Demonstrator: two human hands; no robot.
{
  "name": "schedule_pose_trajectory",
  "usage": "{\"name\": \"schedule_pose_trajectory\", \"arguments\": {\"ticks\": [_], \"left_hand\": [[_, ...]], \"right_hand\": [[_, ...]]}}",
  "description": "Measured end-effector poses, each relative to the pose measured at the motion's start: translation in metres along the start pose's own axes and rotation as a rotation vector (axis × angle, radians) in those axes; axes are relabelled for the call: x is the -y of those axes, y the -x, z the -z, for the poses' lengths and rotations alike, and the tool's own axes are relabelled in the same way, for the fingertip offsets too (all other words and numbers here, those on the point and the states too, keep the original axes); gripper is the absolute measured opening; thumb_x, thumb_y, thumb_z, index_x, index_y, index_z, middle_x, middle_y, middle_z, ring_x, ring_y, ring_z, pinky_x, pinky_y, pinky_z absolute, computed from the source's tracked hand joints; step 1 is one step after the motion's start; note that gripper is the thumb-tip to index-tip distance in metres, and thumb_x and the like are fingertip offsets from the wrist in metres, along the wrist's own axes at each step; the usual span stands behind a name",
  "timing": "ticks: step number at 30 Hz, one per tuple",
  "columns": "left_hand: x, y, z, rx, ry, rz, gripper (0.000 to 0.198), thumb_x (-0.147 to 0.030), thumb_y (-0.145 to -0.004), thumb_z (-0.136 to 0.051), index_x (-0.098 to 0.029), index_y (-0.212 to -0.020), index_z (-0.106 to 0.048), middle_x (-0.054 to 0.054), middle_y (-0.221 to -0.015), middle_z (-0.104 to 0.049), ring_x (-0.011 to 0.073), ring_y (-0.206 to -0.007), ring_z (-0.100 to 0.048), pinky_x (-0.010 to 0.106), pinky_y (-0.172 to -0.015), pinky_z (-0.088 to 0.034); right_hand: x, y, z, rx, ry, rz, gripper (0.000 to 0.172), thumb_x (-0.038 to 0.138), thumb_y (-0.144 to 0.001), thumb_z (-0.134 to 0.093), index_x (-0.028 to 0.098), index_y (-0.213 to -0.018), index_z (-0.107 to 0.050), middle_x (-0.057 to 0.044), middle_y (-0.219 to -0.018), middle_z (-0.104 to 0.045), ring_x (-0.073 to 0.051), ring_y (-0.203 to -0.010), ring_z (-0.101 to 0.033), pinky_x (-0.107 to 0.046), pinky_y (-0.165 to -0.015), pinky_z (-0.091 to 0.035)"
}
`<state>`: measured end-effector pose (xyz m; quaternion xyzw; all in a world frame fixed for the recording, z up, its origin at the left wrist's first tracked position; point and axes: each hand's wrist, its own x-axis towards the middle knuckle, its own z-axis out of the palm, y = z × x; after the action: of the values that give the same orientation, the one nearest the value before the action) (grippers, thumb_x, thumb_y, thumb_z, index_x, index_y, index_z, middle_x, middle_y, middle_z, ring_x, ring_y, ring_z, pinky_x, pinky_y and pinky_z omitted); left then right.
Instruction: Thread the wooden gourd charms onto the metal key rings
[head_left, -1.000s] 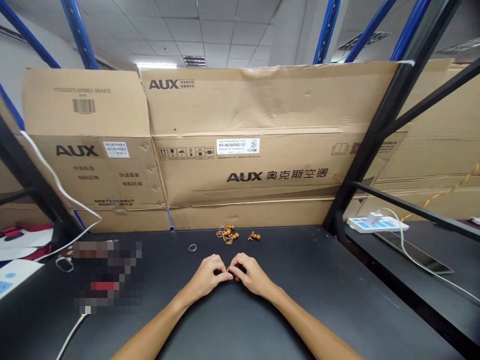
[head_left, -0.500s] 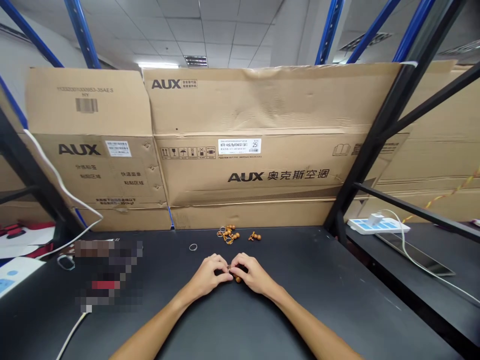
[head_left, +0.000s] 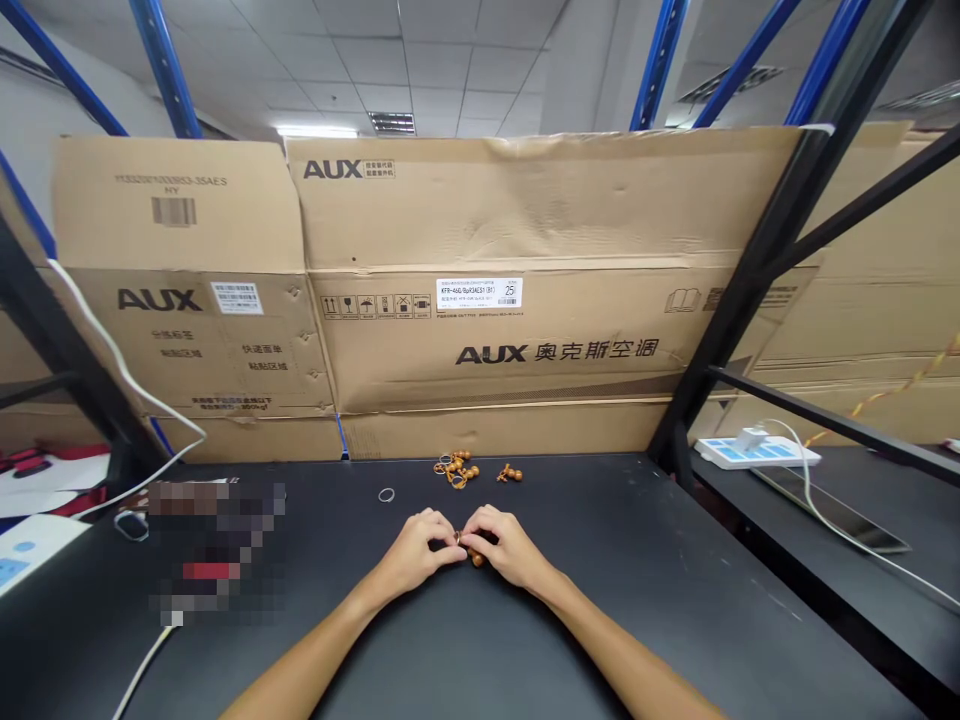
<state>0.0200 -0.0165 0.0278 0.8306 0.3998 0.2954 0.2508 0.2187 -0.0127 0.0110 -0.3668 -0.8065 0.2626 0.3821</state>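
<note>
Over the middle of the dark table [head_left: 420, 640], my left hand [head_left: 418, 550] and my right hand [head_left: 504, 545] meet fingertip to fingertip. Both are closed in a pinch around a small metal key ring [head_left: 458, 538], mostly covered by the fingers. A brown gourd-shaped bead pendant [head_left: 477, 560] pokes out under my right fingers; how it joins the ring is hidden. Farther back lies a cluster of similar bead pendants [head_left: 459, 470] with rings. One more pendant [head_left: 512, 474] sits to its right, and a loose key ring [head_left: 386, 495] lies to the left.
Behind the table stand flattened cardboard boxes [head_left: 487, 220]. A black metal post [head_left: 720, 330] rises at the right, beside a white power strip [head_left: 757, 452]. On the left are a white cable [head_left: 142, 380] and a blurred-out object [head_left: 210, 545].
Almost nothing differs. The fingers and the pendant beneath them have shifted very slightly; both hands stay in the same place.
</note>
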Motion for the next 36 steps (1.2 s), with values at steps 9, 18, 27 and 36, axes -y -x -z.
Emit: {"name": "schedule_pose_trajectory", "arguments": {"ticks": [9, 18, 27, 36], "left_hand": [[0.000, 0.000, 0.001, 0.017, 0.001, -0.022, 0.018, -0.037, -0.082, -0.066, -0.024, -0.071, -0.073, 0.000, -0.085, -0.069, 0.0169, -0.084, -0.059, 0.030, -0.083, -0.041], [-0.001, 0.001, 0.000, -0.018, -0.031, -0.013, 0.020, -0.032, -0.082, -0.064, -0.022, -0.066, -0.069, 0.001, -0.099, -0.066, 0.0179, -0.093, -0.058, 0.032, -0.087, -0.042], [0.004, 0.001, -0.002, -0.075, -0.072, -0.003, 0.022, -0.029, -0.089, -0.051, -0.020, -0.074, -0.065, 0.005, -0.101, -0.062, 0.0195, -0.096, -0.057, 0.035, -0.089, -0.043], [0.006, 0.002, -0.005, -0.071, -0.109, -0.004, 0.024, -0.032, -0.087, -0.056, -0.019, -0.066, -0.059, 0.005, -0.106, -0.059, 0.0207, -0.099, -0.054, 0.038, -0.093, -0.043]], "right_hand": [[0.003, 0.000, 0.002, 0.014, 0.016, -0.016, 0.020, 0.032, -0.090, -0.055, 0.022, -0.078, -0.067, -0.001, -0.076, -0.066, -0.016, -0.076, -0.057, -0.028, -0.072, -0.043], [-0.001, -0.001, 0.000, -0.040, 0.117, -0.002, 0.018, 0.028, -0.091, -0.053, 0.021, -0.075, -0.060, -0.001, -0.080, -0.064, -0.017, -0.080, -0.054, -0.030, -0.076, -0.042], [0.009, 0.003, 0.004, -0.010, 0.284, 0.076, 0.014, 0.034, -0.081, -0.066, 0.021, -0.083, -0.059, -0.003, -0.091, -0.058, -0.018, -0.085, -0.052, -0.034, -0.082, -0.042], [-0.005, 0.001, 0.005, 0.002, 0.401, 0.036, 0.013, 0.017, -0.088, -0.050, 0.022, -0.090, -0.061, -0.004, -0.089, -0.060, -0.019, -0.084, -0.053, -0.032, -0.075, -0.043]]}}
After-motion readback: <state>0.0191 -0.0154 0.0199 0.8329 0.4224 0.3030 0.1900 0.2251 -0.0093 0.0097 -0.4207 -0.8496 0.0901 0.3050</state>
